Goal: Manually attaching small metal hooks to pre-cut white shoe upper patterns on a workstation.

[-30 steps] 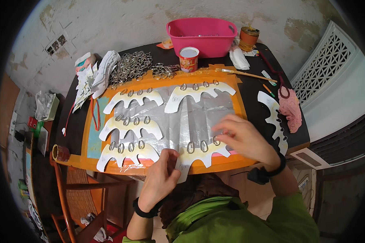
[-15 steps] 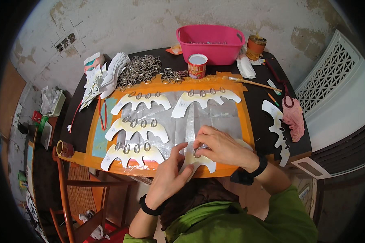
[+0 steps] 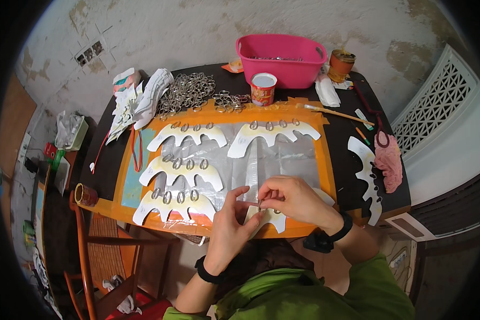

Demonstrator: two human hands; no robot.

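Observation:
My right hand (image 3: 293,200) pinches a small metal ring (image 3: 260,205) edge-on between thumb and fingertips. It is just above a white scalloped piece (image 3: 276,221) at the table's near edge. My left hand (image 3: 230,226) grips this piece's left end, thumb on top and index finger raised; its other fingers are partly hidden. Another ring on the piece shows beneath my right fingers. Similar white pieces with yellowish glue and rings along their upper edges lie beyond: one far left (image 3: 186,137), one far right (image 3: 274,137), one mid-left (image 3: 182,173), one near left (image 3: 174,207).
A heap of metal rings (image 3: 186,93), a red can (image 3: 263,90) and a pink basin (image 3: 282,69) stand at the back. A brush (image 3: 330,111), scissors (image 3: 381,137), pink cloth (image 3: 388,164) and bare scalloped strip (image 3: 366,176) lie right. A wooden chair (image 3: 85,250) stands left.
My right hand has lifted slightly away from the piece and turned the ring edge-on. My left thumb has moved up toward the ring. The whole view has shifted slightly.

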